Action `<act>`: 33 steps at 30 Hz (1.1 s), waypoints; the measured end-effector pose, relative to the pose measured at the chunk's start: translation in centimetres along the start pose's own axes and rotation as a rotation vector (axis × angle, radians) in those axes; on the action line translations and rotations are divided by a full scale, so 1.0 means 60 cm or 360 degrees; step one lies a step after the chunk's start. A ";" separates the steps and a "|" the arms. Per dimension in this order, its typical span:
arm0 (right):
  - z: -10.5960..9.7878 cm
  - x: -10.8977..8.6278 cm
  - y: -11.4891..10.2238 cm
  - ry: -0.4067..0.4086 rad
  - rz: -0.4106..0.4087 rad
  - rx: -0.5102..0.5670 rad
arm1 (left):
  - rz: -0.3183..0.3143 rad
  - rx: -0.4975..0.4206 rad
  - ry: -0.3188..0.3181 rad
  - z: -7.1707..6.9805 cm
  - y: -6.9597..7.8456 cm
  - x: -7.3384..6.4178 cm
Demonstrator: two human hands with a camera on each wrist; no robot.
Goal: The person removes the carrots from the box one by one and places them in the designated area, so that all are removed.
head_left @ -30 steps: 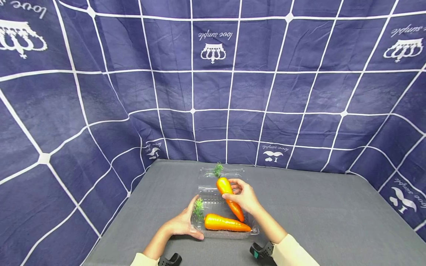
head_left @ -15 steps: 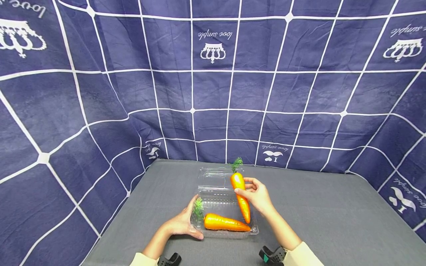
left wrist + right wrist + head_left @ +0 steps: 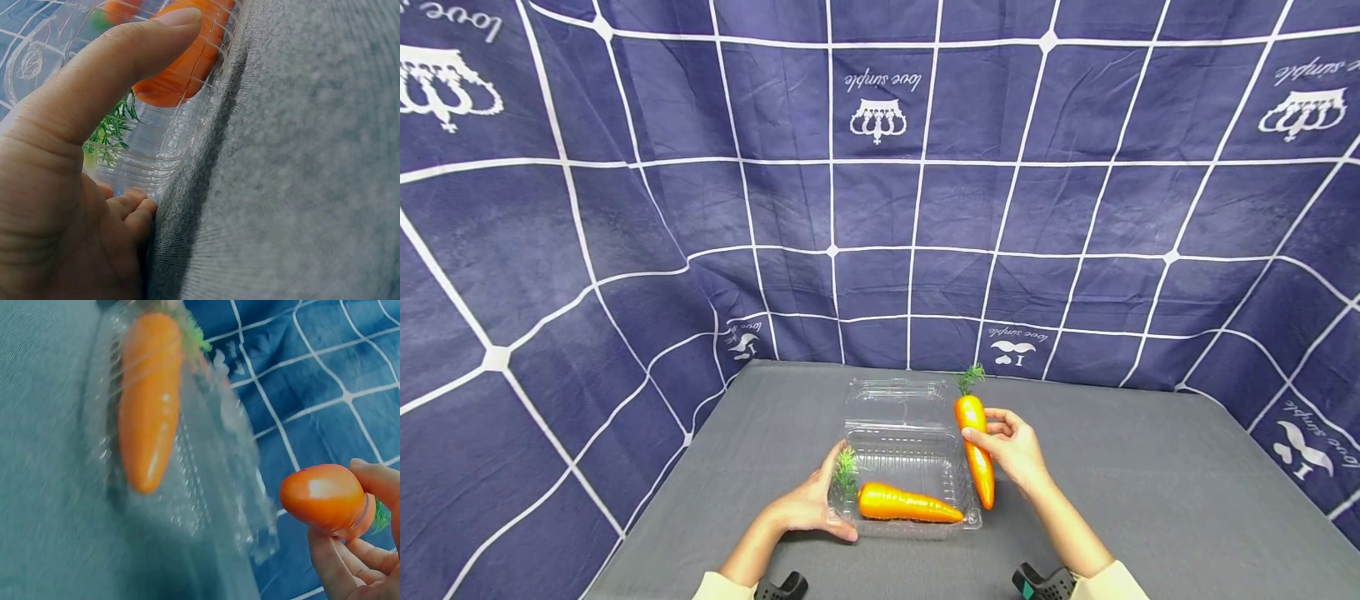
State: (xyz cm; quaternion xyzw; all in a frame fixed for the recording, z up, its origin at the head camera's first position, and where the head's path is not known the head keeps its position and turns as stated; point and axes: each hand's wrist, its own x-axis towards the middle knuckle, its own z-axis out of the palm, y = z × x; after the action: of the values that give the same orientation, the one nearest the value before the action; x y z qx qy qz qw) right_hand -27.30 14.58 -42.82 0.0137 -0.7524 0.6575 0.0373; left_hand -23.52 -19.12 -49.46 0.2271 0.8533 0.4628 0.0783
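Observation:
My right hand [image 3: 1018, 454] pinches an orange carrot [image 3: 972, 414] between thumb and fingers, its green top pointing away and its tip toward me. This carrot is just beyond the right wall of a clear plastic clamshell box [image 3: 917, 530], raised above the table in the right wrist view. A second carrot [image 3: 906, 503] lies crosswise along the box's near side, its leafy top [image 3: 846, 471] at the left wall. Round the near left corner of the box my left hand [image 3: 805, 504] holds on, thumb in front and fingers along the side; the fingers are partly hidden.
The box's open lid [image 3: 897, 400] lies flat behind it on the grey table [image 3: 1120, 483]. A blue cloth [image 3: 962, 208] with white grid lines hangs along the back and both sides. Black straps [image 3: 782, 586] circle both wrists.
My right hand has carried its carrot rightward from over the box to past its right wall, turning it more upright in the view. The left hand and the box stay put.

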 end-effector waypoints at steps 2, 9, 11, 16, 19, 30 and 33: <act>-0.006 0.002 0.007 0.0024 0.0022 -0.0021 | -0.0006 0.0004 0.0003 0.000 0.000 0.000; -0.025 0.001 0.027 0.0068 0.0076 -0.0013 | 0.0010 0.0009 0.0010 0.000 0.001 0.000; -0.029 0.001 0.033 0.0078 0.0104 0.0000 | 0.0012 0.0011 0.0010 0.000 0.000 0.000; -0.039 0.000 0.047 0.0099 0.0160 -0.0005 | 0.0013 0.0001 0.0002 0.000 0.000 0.000; -0.043 0.000 0.057 0.0093 0.0178 -0.0037 | 0.0010 -0.0003 -0.0003 0.000 0.000 0.000; -0.044 -0.002 0.083 0.0096 0.0156 -0.0415 | -0.0015 0.0001 0.0004 0.000 0.001 -0.002; -0.043 -0.003 0.083 0.0118 0.0125 -0.0597 | -0.0015 -0.0002 0.0005 0.000 0.002 -0.001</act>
State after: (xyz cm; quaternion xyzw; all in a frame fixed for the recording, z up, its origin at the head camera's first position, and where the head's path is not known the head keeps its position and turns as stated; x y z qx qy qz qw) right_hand -27.40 17.78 -47.40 -0.0470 -0.8597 0.5069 0.0414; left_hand -23.43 -19.09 -49.39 0.2222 0.8541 0.4634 0.0794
